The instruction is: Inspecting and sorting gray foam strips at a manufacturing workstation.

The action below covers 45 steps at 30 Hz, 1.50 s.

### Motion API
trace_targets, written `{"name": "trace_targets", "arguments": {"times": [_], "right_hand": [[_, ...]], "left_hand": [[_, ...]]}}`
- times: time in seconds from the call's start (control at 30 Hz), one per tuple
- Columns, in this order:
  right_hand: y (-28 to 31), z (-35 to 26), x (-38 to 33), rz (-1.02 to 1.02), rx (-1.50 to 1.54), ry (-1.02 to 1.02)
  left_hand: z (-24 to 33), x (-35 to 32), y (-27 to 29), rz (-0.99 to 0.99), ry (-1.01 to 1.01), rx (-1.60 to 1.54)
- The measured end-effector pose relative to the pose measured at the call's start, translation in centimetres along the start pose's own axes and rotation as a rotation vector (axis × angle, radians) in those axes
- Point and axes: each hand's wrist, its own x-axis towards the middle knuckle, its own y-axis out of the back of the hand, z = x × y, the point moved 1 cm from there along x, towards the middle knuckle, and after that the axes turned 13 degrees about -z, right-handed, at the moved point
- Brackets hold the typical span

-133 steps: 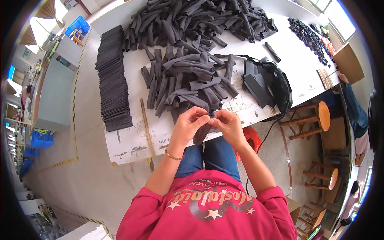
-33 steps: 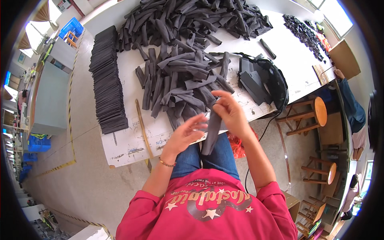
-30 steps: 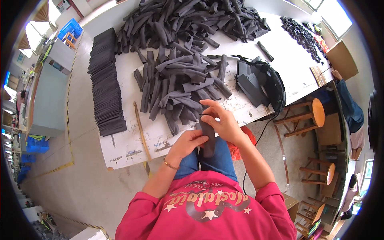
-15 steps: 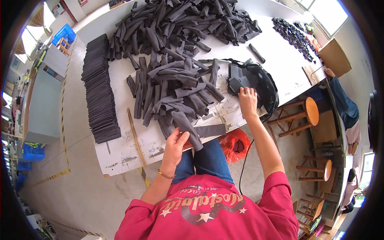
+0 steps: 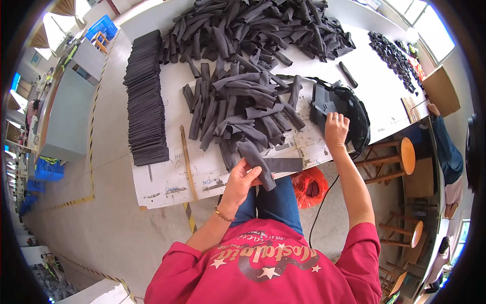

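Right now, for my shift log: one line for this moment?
left hand: holds dark fabric sleeve | right hand: on black piece stack | white table

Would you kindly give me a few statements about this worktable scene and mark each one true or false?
1. The left hand holds a dark fabric sleeve at the near table edge. True.
2. The right hand rests in the person's lap. False: it reaches out to the black fabric pieces at the right side of the table.
3. A neat stack of flat dark pieces lies at the table's left. True.
4. The bag under the table edge is blue. False: it is red-orange.
5. The wooden stool to the right has someone sitting on it. False: its seat is bare.
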Motion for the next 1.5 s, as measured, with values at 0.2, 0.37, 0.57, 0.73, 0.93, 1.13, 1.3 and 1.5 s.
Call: {"name": "trace_targets", "arguments": {"times": [0.2,0.37,0.57,0.73,0.93,1.13,1.3,1.5], "right_hand": [[9.1,-2.9,1.0,0.122,0.634,0.176],[15.4,-8.1,-2.5,-0.235,1.104,0.357],[18.2,-9.3,-5.3,-0.253,1.178,0.421],[19.3,-9.4,-6.7,-0.194,1.311,0.369],[20.8,-10.3,-7.8,-0.178,1.422,0.245],[20.7,-11.0,-7.5,-0.003,1.158,0.282],[21.2,-11.0,-7.0,0.101,1.071,0.299],[21.0,-11.3,-7.2,0.211,0.897,0.316]], "left_hand": [[0.9,-0.1,0.0,0.030,-0.120,0.044],[2.2,0.5,-0.2,0.069,-0.219,0.028],[4.5,0.4,0.2,0.131,-0.294,-0.004],[5.4,0.2,0.5,0.215,-0.332,-0.056],[5.2,0.6,0.5,0.245,-0.340,-0.080],[4.9,0.7,-0.1,0.222,-0.291,-0.058],[4.3,0.4,-0.1,0.176,-0.291,-0.081],[4.1,0.4,-1.4,0.206,-0.337,-0.110]]}}
